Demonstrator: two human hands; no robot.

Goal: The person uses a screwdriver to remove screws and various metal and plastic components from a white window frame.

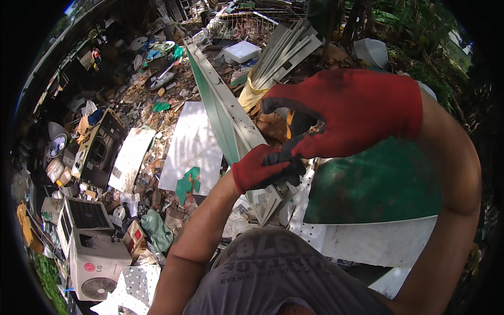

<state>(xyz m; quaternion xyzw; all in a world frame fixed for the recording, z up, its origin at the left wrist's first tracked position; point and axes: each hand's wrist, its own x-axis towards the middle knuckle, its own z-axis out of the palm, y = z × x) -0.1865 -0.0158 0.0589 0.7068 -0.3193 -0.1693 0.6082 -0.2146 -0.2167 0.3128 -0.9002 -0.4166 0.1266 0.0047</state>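
Observation:
My left hand (265,169), in a red glove with dark fingers, is closed round the near part of a long white frame strip (227,102). A narrow green panel (209,105) runs along that strip, which slants away to the far left. Above and to the right, my right hand (349,113), gloved alike, is raised close to the camera. Its thumb and forefinger are curved and apart, the thumb overlapping my left hand in the view. A small orange bit shows behind its fingers; I cannot tell what it is.
A dark green sheet (373,184) lies at the right, a white panel (193,147) left of the frame. An outdoor air-conditioner unit (100,262) stands at lower left. Pale slats (286,55) lean in a yellow sack (253,92). Mixed rubbish covers the ground.

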